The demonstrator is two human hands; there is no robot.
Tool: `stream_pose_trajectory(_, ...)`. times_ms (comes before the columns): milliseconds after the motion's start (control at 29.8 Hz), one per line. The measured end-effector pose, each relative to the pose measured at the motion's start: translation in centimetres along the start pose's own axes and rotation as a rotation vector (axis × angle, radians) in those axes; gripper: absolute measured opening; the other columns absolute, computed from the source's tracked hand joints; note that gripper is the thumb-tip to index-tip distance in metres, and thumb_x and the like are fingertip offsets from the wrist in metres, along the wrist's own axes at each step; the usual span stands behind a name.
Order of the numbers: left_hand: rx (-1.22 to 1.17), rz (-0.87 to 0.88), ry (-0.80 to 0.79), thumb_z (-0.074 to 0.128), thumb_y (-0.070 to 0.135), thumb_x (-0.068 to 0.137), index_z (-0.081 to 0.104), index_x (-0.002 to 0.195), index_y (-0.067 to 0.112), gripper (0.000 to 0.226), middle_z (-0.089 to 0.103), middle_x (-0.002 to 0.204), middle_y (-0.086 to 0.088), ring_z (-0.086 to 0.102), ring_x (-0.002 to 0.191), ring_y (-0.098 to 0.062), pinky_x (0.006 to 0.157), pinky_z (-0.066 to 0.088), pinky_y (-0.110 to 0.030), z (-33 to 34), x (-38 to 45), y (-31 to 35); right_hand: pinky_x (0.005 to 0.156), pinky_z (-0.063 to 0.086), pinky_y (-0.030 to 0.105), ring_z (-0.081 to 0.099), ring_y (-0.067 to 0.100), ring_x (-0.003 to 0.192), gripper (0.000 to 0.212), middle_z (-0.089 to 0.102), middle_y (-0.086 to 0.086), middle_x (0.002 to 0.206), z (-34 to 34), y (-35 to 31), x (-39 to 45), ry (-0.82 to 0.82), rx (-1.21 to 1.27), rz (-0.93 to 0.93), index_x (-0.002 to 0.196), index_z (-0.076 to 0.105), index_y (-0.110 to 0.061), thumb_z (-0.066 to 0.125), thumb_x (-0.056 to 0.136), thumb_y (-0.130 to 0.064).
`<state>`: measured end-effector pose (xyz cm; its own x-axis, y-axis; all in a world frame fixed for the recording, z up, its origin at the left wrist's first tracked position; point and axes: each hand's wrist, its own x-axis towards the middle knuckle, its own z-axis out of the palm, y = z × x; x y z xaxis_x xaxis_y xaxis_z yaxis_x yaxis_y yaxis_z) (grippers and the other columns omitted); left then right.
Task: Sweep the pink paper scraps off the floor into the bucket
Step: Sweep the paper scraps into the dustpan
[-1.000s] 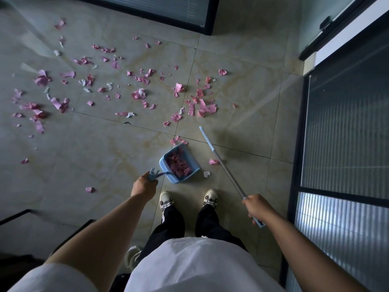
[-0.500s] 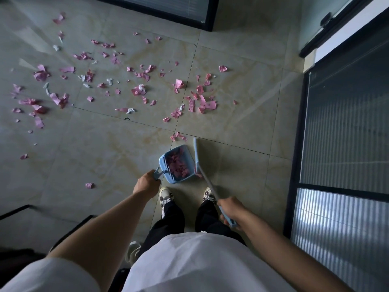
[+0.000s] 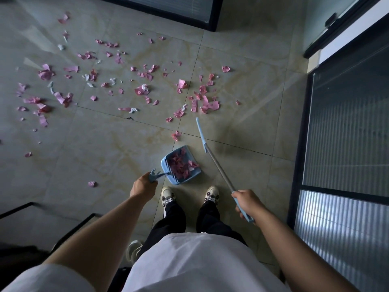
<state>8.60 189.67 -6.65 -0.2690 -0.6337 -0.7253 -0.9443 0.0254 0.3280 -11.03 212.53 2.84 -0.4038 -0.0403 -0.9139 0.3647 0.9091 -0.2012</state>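
Pink paper scraps (image 3: 143,89) lie scattered over the beige tiled floor ahead and to the left. A blue dustpan (image 3: 181,165) rests on the floor just in front of my shoes, filled with pink scraps. My left hand (image 3: 144,186) grips its blue handle. My right hand (image 3: 247,202) grips the blue end of a long broom handle (image 3: 219,169). The narrow blue broom head (image 3: 201,133) is to the right of the dustpan, beyond it. One small pink clump (image 3: 175,135) lies just beyond the pan's mouth. No bucket is in view.
A dark-framed glass door (image 3: 347,144) stands along the right. Another dark-framed panel (image 3: 189,11) closes the far side. Dark furniture edges (image 3: 42,218) show at lower left. A lone scrap (image 3: 92,183) lies left of my left hand.
The broom head, which was against the dustpan's right side half a second ago, has swung out away from it. My right hand moved right. The dustpan now holds the scraps that lay beside it.
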Motion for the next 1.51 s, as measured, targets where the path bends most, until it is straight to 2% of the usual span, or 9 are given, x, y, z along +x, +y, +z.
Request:
stream_pose_trajectory(335,-0.109,-0.112,0.101,0.059,0.018,0.090,0.062,0.122,0.016,0.032,0.067,0.106,-0.018,0.061,0.092,-0.032,0.073,0.044,-0.031,-2.4,-0.1,-2.9,0.046,0.043,0.023,0.052,0.024,0.043,0.022,0.055,0.013,0.056,0.4,-3.5,4.1,0.016,-0.301,-0.020,0.078,0.058,0.004,0.042,0.087,-0.007)
stream_pose_trajectory(469,-0.168,-0.209,0.168,0.058,0.015,0.091,0.061,0.124,0.010,0.034,0.066,0.112,-0.021,0.061,0.101,-0.036,0.075,0.042,-0.031,-3.5,0.1,-3.4,0.070,0.050,0.030,0.056,0.029,0.072,0.012,0.056,0.016,0.083,2.5,-6.5,4.1,-0.035,-0.404,-0.060,0.090,0.053,-0.006,0.043,0.087,-0.013)
stream_pose_trajectory(637,-0.228,-0.290,0.208,0.058,0.016,0.090,0.062,0.119,0.010,0.030,0.066,0.111,-0.019,0.060,0.095,-0.033,0.073,0.040,-0.029,-4.0,0.6,-3.8,0.063,0.046,0.025,0.066,0.032,0.085,0.026,0.065,0.017,0.093,4.0,-8.4,2.9,-0.063,-0.691,-0.130,0.103,0.059,-0.008,0.045,0.082,-0.016)
stream_pose_trajectory(872,-0.254,-0.313,0.195,0.058,0.018,0.089,0.063,0.114,0.013,0.026,0.066,0.107,-0.016,0.061,0.097,-0.033,0.078,0.045,-0.032,-4.5,1.8,-3.5,0.042,0.040,0.019,0.052,0.022,0.043,0.017,0.053,0.014,0.059,3.7,-10.1,0.8,-0.199,-0.786,-0.130,0.071,0.051,-0.005,0.040,0.084,-0.006)
stream_pose_trajectory(1006,-0.242,-0.296,0.180,0.057,0.018,0.091,0.062,0.117,0.012,0.028,0.066,0.108,-0.017,0.059,0.093,-0.032,0.075,0.044,-0.031,-5.1,2.1,-3.8,0.047,0.050,0.027,0.060,0.028,0.050,0.014,0.057,0.016,0.068,2.5,-8.9,0.8,-0.148,-0.783,-0.143,0.077,0.052,-0.006,0.042,0.085,-0.007)
stream_pose_trajectory(1207,-0.259,-0.289,0.197,0.057,0.019,0.091,0.062,0.116,0.013,0.026,0.066,0.106,-0.015,0.056,0.085,-0.028,0.073,0.044,-0.031,-5.5,1.9,-4.6,0.047,0.043,0.021,0.057,0.027,0.049,0.015,0.057,0.014,0.066,2.7,-8.1,2.3,-0.039,-0.669,-0.115,0.072,0.049,-0.007,0.040,0.082,-0.014)
stream_pose_trajectory(1308,-0.279,-0.319,0.210,0.057,0.019,0.090,0.063,0.113,0.011,0.025,0.067,0.104,-0.015,0.060,0.088,-0.030,0.074,0.046,-0.031,-5.7,1.6,-5.7,0.047,0.041,0.022,0.057,0.028,0.056,0.018,0.054,0.013,0.067,4.6,-8.0,2.1,-0.087,-0.661,-0.104,0.070,0.046,-0.008,0.040,0.085,-0.013)
stream_pose_trajectory(1408,-0.303,-0.345,0.200,0.058,0.019,0.090,0.063,0.113,0.012,0.025,0.067,0.105,-0.015,0.060,0.090,-0.030,0.075,0.046,-0.032,-5.8,1.1,-6.9,0.040,0.040,0.018,0.050,0.024,0.046,0.015,0.052,0.013,0.062,7.3,-8.3,1.0,-0.173,-0.628,-0.092,0.086,0.053,-0.003,0.040,0.087,-0.010)
stream_pose_trajectory(1509,-0.315,-0.365,0.200,0.060,0.019,0.089,0.063,0.111,0.010,0.025,0.068,0.107,-0.016,0.062,0.097,-0.033,0.081,0.048,-0.034,-6.0,0.9,-8.3,0.038,0.037,0.018,0.047,0.023,0.039,0.017,0.049,0.015,0.057,9.7,-9.0,-0.3,-0.246,-0.691,-0.097,0.072,0.048,-0.003,0.039,0.086,-0.006)
